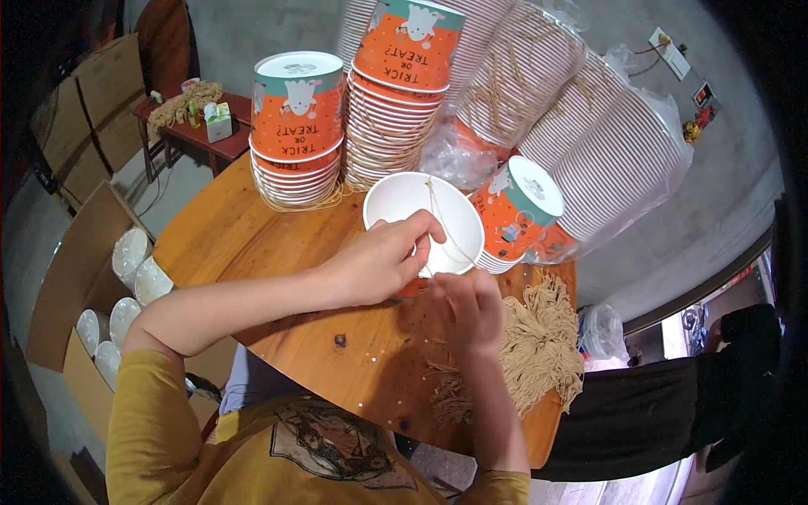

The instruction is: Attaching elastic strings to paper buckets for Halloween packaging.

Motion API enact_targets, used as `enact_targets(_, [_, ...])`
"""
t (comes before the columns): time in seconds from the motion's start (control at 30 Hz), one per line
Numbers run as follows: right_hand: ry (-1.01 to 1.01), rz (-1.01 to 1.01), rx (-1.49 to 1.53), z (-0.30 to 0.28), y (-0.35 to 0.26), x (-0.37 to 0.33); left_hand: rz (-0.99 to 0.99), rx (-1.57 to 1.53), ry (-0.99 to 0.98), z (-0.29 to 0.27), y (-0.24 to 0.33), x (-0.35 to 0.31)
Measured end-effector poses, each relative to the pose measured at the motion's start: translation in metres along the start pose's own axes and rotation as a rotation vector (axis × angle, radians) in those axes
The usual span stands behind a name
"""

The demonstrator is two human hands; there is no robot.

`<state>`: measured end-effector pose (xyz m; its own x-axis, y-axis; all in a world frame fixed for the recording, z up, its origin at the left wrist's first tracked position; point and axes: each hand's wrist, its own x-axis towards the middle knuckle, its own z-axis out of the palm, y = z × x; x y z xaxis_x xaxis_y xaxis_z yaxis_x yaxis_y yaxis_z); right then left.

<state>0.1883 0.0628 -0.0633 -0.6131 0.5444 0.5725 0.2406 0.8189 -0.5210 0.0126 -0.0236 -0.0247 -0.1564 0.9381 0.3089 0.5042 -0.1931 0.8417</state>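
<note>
A paper bucket (pixel 389 199) with a white inside stands mouth up and tilted toward me on the wooden table. A thin beige cord (pixel 439 208) runs from its far rim across the mouth toward the near rim. My left hand (pixel 383 259) lies over the near left of the rim, its fingers bent and pinched on the cord. Just right of it, my right hand (pixel 473 310) is closed at the near rim, slightly smeared by motion, with the cord leading to its fingertips. The fingertips partly hide the cord's ends.
Upside-down orange and green bucket stacks (pixel 296 114) line the table's far side, cords around their bases. Bagged bucket stacks (pixel 606 160) lean behind. A heap of loose beige cords (pixel 543 345) lies at the right. A cardboard box (pixel 80 353) with wrapped white stacks stands at left.
</note>
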Motion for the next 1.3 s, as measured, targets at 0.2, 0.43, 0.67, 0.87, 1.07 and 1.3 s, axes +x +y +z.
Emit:
enact_targets(0.2, [0.144, -0.143, -0.181, 0.005, -0.013, -0.005, 0.135, 0.215, 0.045, 0.005, -0.004, -0.001])
enact_targets(0.43, [0.096, 0.111, 0.227, -0.01, -0.02, 0.007, 0.352, 0.356, -0.082, -0.007, -0.022, -0.009])
enact_targets(0.67, [-0.338, 0.336, -0.09, -0.028, -0.036, 0.016, 0.541, 0.577, -0.031, -0.017, -0.028, -0.014])
enact_targets(0.87, [-0.132, 0.208, 0.326, -0.021, -0.034, 0.009, 0.538, 0.585, 0.029, -0.028, -0.042, -0.019])
enact_targets(1.07, [-0.085, 0.084, 0.19, -0.022, -0.035, 0.019, 0.469, 0.45, 0.173, -0.017, -0.031, -0.022])
enact_targets(1.3, [-0.058, 0.122, 0.287, -0.013, -0.036, 0.022, 0.505, 0.458, 0.361, 0.008, -0.029, -0.021])
